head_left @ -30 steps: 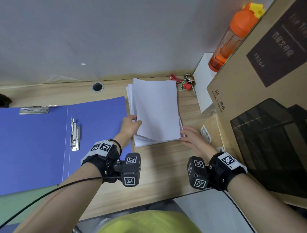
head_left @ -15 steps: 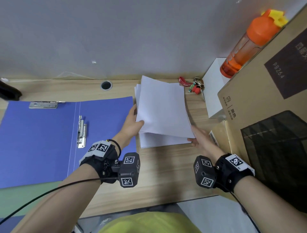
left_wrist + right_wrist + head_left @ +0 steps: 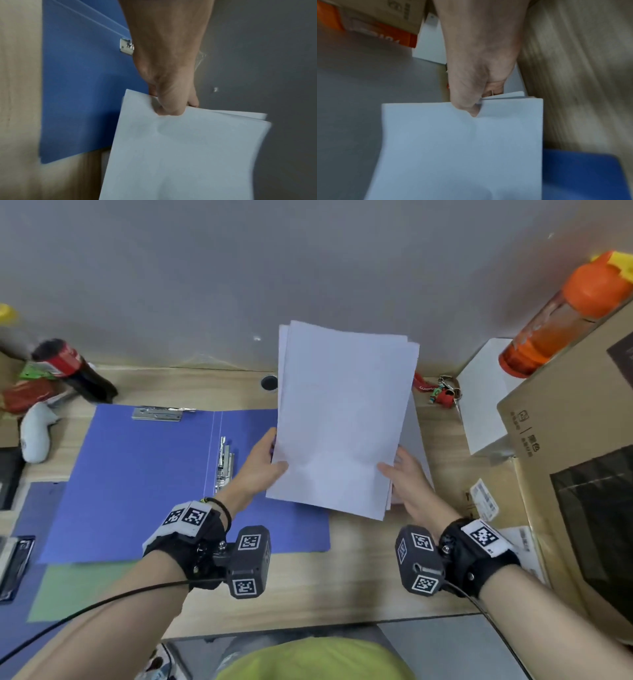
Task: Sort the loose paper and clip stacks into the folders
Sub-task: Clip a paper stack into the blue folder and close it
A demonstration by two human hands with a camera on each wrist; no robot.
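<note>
Over the desk [image 3: 342,587], both hands are holding a sheaf of white paper [image 3: 342,419] clear of the surface, tilted up toward the wall. Left hand [image 3: 260,463] is pinching the sheaf's left edge, thumb on top, fingers underneath and hidden by the sheets. Right hand [image 3: 411,484] is gripping the lower right edge the same way; only the thumb is showing on the top sheet. Left wrist view is confirming the pinch [image 3: 171,97] on the paper [image 3: 188,155], edges fanning slightly at the far corner. Right wrist view is blurry, but the thumb of that hand [image 3: 477,81] is clearly pressing the top sheet [image 3: 462,148], with a few sheet edges splaying under it.

Blue folder [image 3: 154,481] is lying open on the desk to the left, its right flap partly covered by the sheaf. Its spine clip [image 3: 224,463] is half hidden behind the left hand; a second metal clip [image 3: 157,413] is sitting at its top edge. More white sheets are peeking out behind the right hand, mostly occluded; cannot tell how many. A green sheet [image 3: 75,587] is sticking out from under the folder's near edge. Cardboard box [image 3: 565,440] and orange bottle [image 3: 561,316] are cut off at the right frame edge.
</note>
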